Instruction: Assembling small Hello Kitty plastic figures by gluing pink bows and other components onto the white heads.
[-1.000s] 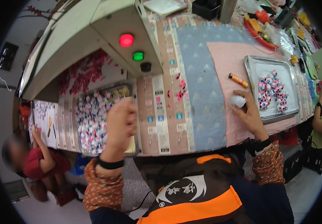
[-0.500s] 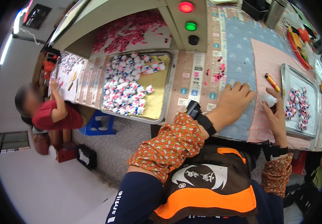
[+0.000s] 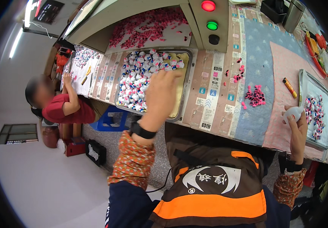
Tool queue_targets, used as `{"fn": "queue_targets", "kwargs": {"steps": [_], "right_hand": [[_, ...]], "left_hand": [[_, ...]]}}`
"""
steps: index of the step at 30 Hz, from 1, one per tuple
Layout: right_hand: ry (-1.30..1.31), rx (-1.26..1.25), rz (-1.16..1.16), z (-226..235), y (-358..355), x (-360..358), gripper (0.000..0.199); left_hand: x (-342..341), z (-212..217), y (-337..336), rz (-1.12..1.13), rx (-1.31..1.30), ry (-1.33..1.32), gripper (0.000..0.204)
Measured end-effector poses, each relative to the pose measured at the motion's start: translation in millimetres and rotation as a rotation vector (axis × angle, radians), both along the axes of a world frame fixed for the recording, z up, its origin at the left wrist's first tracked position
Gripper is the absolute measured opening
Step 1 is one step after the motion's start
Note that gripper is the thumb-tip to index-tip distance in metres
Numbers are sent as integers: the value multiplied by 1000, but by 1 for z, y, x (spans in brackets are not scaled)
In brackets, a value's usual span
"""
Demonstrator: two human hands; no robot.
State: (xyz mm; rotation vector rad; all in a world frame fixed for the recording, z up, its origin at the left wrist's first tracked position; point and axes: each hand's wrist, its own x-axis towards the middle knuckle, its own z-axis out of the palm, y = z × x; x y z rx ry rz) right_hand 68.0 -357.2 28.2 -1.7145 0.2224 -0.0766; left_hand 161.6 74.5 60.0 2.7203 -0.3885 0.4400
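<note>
My left hand is over a metal tray on a yellow liner, its fingers by the small white pieces with pink and blue parts heaped there. Motion blur and the hand's own back hide whether it grips one. At the right, my right hand is closed around a small white rounded squeeze bottle with a thin tip. Left of that hand, a pile of small pink pieces lies on a blue cloth.
A second tray with coloured pieces stands at the far right, beside an orange-yellow tube. A beige machine with red and green lights stands at the back, pink pieces inside. A person in red works at the left.
My left hand has moved left from the blue cloth to the tray of white pieces, uncovering the pink pile. The right hand keeps the bottle. The whole view has shifted.
</note>
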Motion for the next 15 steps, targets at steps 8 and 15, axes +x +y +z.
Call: {"fn": "queue_targets", "kwargs": {"steps": [8, 15], "right_hand": [[32, 27, 110, 20, 39, -21, 39], [-39, -15, 163, 36, 70, -31, 46]], "left_hand": [[-9, -14, 40, -10, 234, 71, 17], [-25, -10, 28, 28, 100, 174, 27]]}}
